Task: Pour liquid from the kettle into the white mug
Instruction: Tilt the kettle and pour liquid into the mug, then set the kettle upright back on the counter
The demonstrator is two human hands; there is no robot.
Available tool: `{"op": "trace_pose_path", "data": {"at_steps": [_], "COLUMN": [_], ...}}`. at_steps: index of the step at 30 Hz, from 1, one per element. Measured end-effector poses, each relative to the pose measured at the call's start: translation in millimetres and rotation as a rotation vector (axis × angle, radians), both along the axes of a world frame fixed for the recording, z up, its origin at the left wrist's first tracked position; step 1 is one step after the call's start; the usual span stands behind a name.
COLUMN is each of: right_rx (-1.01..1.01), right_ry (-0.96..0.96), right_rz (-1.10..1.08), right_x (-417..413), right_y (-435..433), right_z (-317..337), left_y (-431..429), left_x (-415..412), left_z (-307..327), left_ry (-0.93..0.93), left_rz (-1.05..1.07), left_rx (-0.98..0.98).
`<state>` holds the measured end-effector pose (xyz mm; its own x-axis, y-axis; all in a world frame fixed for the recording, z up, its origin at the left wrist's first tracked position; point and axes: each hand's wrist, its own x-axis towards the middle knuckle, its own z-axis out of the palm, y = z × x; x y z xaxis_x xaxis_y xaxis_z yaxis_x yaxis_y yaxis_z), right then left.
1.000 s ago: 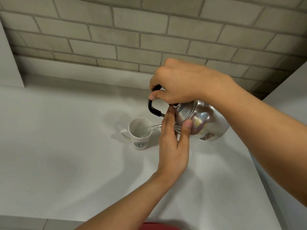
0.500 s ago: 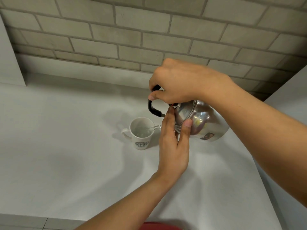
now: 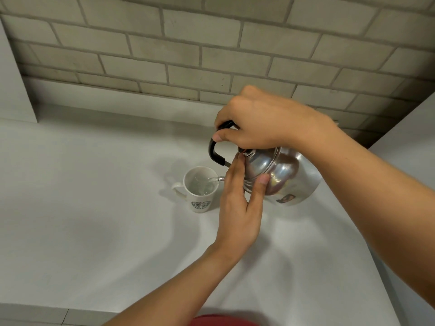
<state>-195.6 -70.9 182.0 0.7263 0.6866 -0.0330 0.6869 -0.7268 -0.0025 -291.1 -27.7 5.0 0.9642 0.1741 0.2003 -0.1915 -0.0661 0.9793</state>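
A shiny steel kettle point(image 3: 284, 177) hangs tilted to the left above the counter, its spout over the white mug point(image 3: 200, 189). Clear liquid runs from the spout into the mug. My right hand point(image 3: 266, 123) is closed around the kettle's black handle point(image 3: 215, 149) from above. My left hand point(image 3: 242, 203) rests flat against the kettle's lid, fingers on top and thumb on the body. The mug stands upright on the counter with its handle to the left and a round green logo facing me.
The white counter point(image 3: 94, 220) runs to a grey brick wall point(image 3: 188, 55) at the back. A white panel point(image 3: 14, 90) stands at the far left and another white surface point(image 3: 412, 142) at the right. The counter's front edge lies near the bottom.
The kettle and both hands keep almost the same pose. The stream goes on running into the mug. The view has shifted slightly.
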Motion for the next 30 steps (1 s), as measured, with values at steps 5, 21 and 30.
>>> {"op": "trace_pose_path", "data": {"at_steps": [5, 21, 30], "right_rx": [0.091, 0.782, 1.001], "right_ry": [-0.018, -0.064, -0.032], "right_rz": [0.003, -0.252, -0.305], "right_x": [-1, -32, -40], "right_y": [-17, -109, -124], "right_z": [-7, -66, -103], "left_y": [4, 38, 45], "left_x": [-3, -6, 29], "left_z": [-2, 2, 39], "left_ry": [0.016, -0.229, -0.164], "left_rz": [-0.048, 0.122, -0.082], "left_rx": [0.077, 0.276, 0.511]}}
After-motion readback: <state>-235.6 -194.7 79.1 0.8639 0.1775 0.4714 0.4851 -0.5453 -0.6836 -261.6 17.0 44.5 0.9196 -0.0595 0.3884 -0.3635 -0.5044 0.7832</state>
